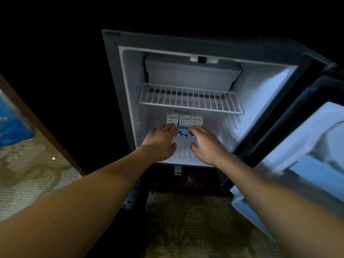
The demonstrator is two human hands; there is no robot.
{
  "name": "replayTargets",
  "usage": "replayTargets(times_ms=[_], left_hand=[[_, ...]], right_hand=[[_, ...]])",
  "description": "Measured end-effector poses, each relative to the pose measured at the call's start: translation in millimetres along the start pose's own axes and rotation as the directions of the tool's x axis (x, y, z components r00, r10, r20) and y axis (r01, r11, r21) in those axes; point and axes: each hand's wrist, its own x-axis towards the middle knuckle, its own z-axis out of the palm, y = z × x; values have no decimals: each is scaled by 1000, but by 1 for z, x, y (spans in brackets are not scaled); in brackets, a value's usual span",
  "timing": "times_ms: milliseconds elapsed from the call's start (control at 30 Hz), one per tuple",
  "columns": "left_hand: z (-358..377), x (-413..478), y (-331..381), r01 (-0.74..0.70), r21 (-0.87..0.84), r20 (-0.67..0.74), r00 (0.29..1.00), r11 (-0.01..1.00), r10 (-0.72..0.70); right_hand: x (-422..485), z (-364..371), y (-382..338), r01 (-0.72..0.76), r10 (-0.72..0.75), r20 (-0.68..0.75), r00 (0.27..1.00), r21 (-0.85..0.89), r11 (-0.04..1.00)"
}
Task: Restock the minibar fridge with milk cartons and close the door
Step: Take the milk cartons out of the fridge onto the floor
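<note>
- Flanking three white-and-blue cardboard milk cartons [184,127], left hand [161,144] and right hand [206,146] lie spread, touching the outer ones.
- Stocking looks nearly finished; the white-lined fridge door [320,138], right of both hands, is not yet closed.

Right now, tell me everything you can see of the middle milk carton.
The middle milk carton is an upright box, seemingly cardboard, white on top, its blue front bearing white characters and a cartoon. It stands on the fridge floor below the wire shelf, between the left carton and right carton. The left hand and right hand flank it.
</note>
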Motion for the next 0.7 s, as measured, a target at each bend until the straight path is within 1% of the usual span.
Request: replayTargets(times_ms=[67, 167, 200, 267, 333, 400, 433, 500, 567, 633, 700], left_hand=[[15, 16, -9, 38, -5, -9, 999, 999, -38], [31, 38, -21, 22, 118, -21, 1000, 993, -19], [36, 44, -26, 19, 128, -16, 1000, 992, -18], [46, 54, -34, 39, 68, -5, 999, 997, -39], [57, 59, -42, 46, -4, -12, 999, 999, -47], [66, 61, -43, 22, -21, -98, 995, 1000, -24], [68, 62, -42, 12, -8, -157, 987, 1000, -13], [67, 63, -37, 4, 23, -226, 974, 1000, 1], [64, 64, -32, 29, 37, -240, 971, 999, -19], [62, 65, -28, 83, 65, -258, 964, 994, -64], [60, 66, -25, 122, 109, -258, 962, 987, -90]], right_hand=[[18, 13, 10, 7, -7, -7, 1000, -36, 999], [40, 27, 23, -28, 27, -10, 1000, -54, 998], [47, 31, 27, -60, 59, -15, 998, -50, 997], [60, 38, 35, -133, 133, -22, 991, -24, 991], [72, 43, 42, -171, 171, -11, 985, 0, 985], [79, 49, 49, -158, 158, -36, 987, -10, 987], [80, 52, 53, -151, 149, -76, 986, -22, 988], [80, 56, 56, -126, 113, -180, 977, -66, 990], [74, 60, 56, -109, 67, -235, 970, -170, 979], [64, 61, 52, -141, 82, -222, 972, -264, 954], [50, 61, 47, -193, 138, -200, 970, -289, 938]])
